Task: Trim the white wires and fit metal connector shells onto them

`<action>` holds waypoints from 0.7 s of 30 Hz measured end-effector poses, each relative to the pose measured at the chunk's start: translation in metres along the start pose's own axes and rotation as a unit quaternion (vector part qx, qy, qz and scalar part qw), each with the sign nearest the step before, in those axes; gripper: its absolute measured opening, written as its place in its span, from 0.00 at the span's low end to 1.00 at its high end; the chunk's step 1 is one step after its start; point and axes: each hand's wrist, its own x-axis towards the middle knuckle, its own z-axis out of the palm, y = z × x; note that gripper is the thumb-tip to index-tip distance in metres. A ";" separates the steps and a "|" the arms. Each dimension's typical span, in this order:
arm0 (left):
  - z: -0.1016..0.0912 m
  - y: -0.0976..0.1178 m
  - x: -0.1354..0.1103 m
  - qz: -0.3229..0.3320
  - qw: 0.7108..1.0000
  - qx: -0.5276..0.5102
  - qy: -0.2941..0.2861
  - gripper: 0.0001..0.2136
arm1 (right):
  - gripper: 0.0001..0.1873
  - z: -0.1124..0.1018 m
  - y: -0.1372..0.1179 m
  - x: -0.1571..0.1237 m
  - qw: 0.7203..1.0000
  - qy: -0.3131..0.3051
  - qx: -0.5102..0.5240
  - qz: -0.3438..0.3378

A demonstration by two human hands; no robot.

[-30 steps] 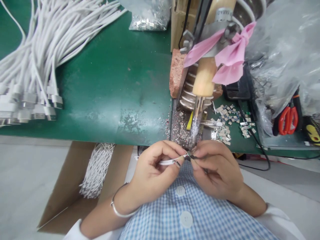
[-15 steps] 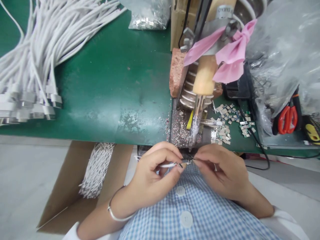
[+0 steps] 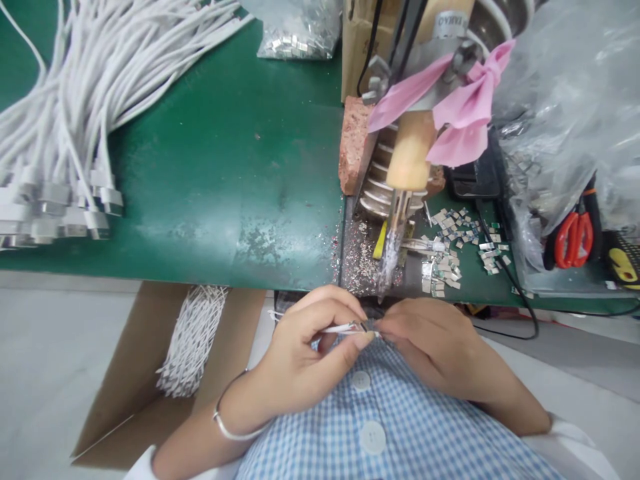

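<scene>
White cable [image 3: 341, 329] pinched between thumb and fingers [image 3: 325, 313] of the left hand [image 3: 305, 360], just off the near edge of the counter [image 3: 210, 173], over a checked apron [image 3: 325, 427]. Fingers of the right hand [image 3: 443, 353] bunched at the cable's end, contents of any pinch there hidden, impossible to tell. Seemingly at the step of working the wire end by hand; next, judging by pose, calling for a steady left pinch, well clear of the soldering iron [image 3: 410, 157] above. Below the near edge, leftward, a cardboard box [image 3: 115, 400] with a bundle of thin white cables [image 3: 193, 343] inside. Well back from that edge, a clear plastic bag [image 3: 300, 20] of small metal connectors [image 3: 295, 48]. Along the near edge, far right, a clear plastic tray [image 3: 555, 287] bearing red-handled pliers [image 3: 574, 240].
</scene>
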 end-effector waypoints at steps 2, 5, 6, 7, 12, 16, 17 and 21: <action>-0.001 0.001 0.000 -0.007 1.000 0.000 -0.010 0.03 | 0.11 0.000 0.000 -0.001 1.000 -0.001 0.002 -0.010; -0.004 0.002 0.001 -0.015 0.999 0.000 -0.036 0.03 | 0.10 0.000 0.000 -0.002 1.000 0.004 0.013 -0.013; -0.005 0.002 0.001 -0.015 0.999 0.000 -0.045 0.04 | 0.09 0.000 -0.001 -0.002 1.000 0.006 0.016 -0.010; -0.006 0.003 0.002 -0.013 0.999 0.001 -0.051 0.04 | 0.09 0.000 -0.001 -0.002 1.000 0.007 0.018 -0.008; -0.008 0.004 0.002 -0.013 0.998 -0.005 -0.055 0.03 | 0.07 -0.001 -0.001 -0.002 0.995 0.043 0.073 0.043; -0.005 0.002 -0.001 -0.030 0.998 -0.043 -0.042 0.03 | 0.08 -0.002 0.000 -0.001 0.980 0.129 0.125 0.086; -0.005 0.002 -0.001 -0.029 0.998 -0.051 -0.034 0.03 | 0.09 -0.001 0.000 -0.001 0.977 0.146 0.134 0.074; -0.003 0.001 0.000 -0.027 0.998 -0.051 0.004 0.04 | 0.10 0.010 -0.003 -0.001 0.972 0.167 0.159 0.051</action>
